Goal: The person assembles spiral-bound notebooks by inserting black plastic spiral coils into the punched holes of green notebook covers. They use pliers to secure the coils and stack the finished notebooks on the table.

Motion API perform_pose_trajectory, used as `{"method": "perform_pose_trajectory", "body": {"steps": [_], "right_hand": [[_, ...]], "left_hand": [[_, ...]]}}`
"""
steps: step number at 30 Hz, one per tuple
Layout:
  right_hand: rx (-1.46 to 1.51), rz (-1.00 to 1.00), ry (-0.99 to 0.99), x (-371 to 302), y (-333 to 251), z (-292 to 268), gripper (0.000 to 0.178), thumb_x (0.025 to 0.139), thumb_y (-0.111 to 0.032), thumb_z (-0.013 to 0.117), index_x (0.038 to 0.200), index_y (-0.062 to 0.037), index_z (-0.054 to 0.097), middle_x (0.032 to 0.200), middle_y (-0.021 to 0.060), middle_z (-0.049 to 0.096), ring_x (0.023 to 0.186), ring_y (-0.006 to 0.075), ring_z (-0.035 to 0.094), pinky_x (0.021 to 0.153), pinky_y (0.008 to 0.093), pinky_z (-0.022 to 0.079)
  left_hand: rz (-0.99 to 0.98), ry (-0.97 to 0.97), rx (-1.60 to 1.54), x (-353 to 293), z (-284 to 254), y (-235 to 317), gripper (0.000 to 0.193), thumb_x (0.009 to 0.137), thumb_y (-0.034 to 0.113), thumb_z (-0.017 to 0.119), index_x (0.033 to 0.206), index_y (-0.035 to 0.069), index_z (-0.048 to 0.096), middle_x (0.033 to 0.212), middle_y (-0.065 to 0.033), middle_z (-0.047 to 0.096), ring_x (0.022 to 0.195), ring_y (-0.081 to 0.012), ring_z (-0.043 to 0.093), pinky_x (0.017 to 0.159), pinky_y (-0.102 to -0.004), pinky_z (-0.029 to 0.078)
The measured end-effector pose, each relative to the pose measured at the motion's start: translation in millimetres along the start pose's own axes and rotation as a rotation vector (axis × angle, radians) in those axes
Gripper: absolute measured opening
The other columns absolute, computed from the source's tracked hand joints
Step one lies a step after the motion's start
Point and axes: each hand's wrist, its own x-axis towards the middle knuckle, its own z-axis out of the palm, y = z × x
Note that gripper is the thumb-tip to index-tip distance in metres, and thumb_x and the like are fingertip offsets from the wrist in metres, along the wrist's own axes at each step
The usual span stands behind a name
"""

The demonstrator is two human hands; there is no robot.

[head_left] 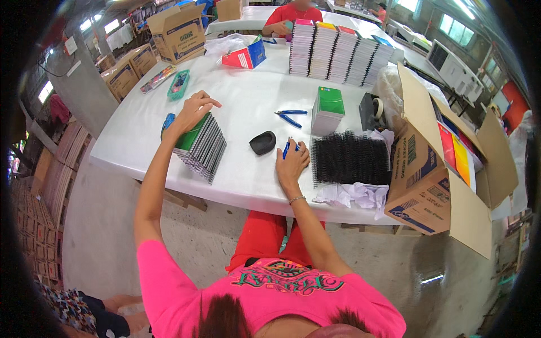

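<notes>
My left hand [194, 112] rests on top of a stack of green-covered spiral notebooks [204, 147] at the left front of the table. Its fingers are stretched out, and a small blue thing partly shows beside the wrist. My right hand [293, 160] lies on the table with its fingers closed round blue-handled pliers [286, 150], mostly hidden under the hand. To its left sits a rounded black object [262, 143]. Blue-handled cutting pliers [291, 117] lie opened farther back. Right of my right hand is a pile of black spiral coils [350, 160], with a green-topped pad stack [328, 110] behind it.
An open carton [420, 169] holding colourful notebooks stands at the right table edge, its flaps jutting out. Tall notebook stacks [332, 56] rise at the back. A teal basket [178, 84] sits at the far left. Crumpled paper [355, 195] lies near the front edge. Another person [293, 17] sits across.
</notes>
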Motion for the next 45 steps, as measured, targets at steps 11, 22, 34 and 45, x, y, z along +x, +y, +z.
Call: {"method": "perform_pose_trajectory", "body": {"steps": [11, 22, 34, 45], "right_hand": [[0.227, -0.2, 0.15, -2.8, -10.0, -7.4, 0.02, 0.08, -0.005, 0.063, 0.099, -0.0108, 0.065, 0.127, 0.0159, 0.045, 0.121, 0.0357, 0.04, 0.101, 0.0517, 0.031], [0.374, -0.159, 0.046, -1.1, -2.0, -3.6, 0.012, 0.083, -0.003, 0.06, 0.093, -0.0084, 0.066, 0.123, 0.0194, 0.049, 0.121, 0.0377, 0.041, 0.103, 0.0507, 0.028], [0.389, -0.124, -0.054, -4.1, 3.1, 6.1, 0.012, 0.081, -0.005, 0.063, 0.091, -0.012, 0.067, 0.118, 0.014, 0.05, 0.117, 0.0336, 0.042, 0.102, 0.0475, 0.028], [0.405, -0.131, -0.041, -3.6, 5.0, 7.3, 0.01, 0.08, -0.005, 0.064, 0.085, -0.0128, 0.068, 0.111, 0.0107, 0.053, 0.113, 0.0319, 0.044, 0.1, 0.0467, 0.03]], "left_hand": [[-0.066, -0.29, -0.163, -53.2, 95.6, 122.6, 0.045, 0.092, 0.028, 0.063, 0.133, 0.012, 0.054, 0.116, -0.0147, 0.054, 0.109, -0.0297, 0.054, 0.094, -0.0393, 0.043], [-0.278, 0.248, 0.172, -64.1, 239.0, 77.4, 0.059, 0.096, 0.04, 0.053, 0.144, 0.009, 0.041, 0.135, -0.0172, 0.049, 0.127, -0.0319, 0.045, 0.109, -0.0492, 0.028], [-0.402, 0.207, 0.222, -57.8, 234.7, 88.7, 0.056, 0.098, 0.042, 0.047, 0.145, 0.012, 0.041, 0.143, -0.0126, 0.046, 0.134, -0.0291, 0.041, 0.112, -0.0546, 0.025], [-0.47, 0.183, 0.217, -56.4, 234.4, 92.4, 0.056, 0.098, 0.043, 0.045, 0.146, 0.014, 0.041, 0.146, -0.0137, 0.045, 0.14, -0.0287, 0.036, 0.115, -0.0542, 0.022]]}}
